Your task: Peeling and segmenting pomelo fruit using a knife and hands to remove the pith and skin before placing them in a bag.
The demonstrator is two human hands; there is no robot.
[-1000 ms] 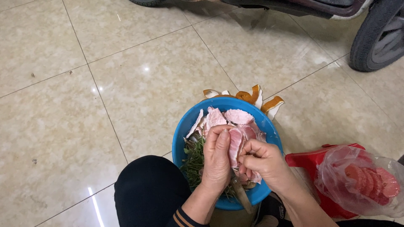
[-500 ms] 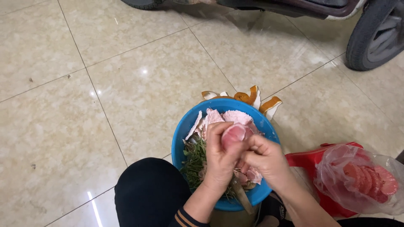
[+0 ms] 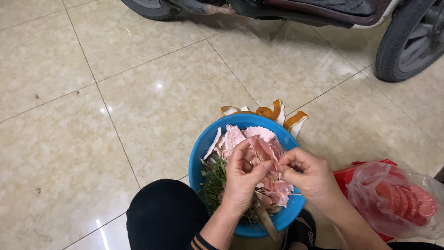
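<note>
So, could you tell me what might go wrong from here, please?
The pink peel pinched between the left hand and right hand could tear or drop outside the blue bowl, which already looks heaped. The bowl sits on the floor close to the knee, so a nudge might tip it.

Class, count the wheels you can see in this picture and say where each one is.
2: one wheel at the top right, another wheel at the top edge, left of centre. Both are cut off; more may be hidden.
</note>
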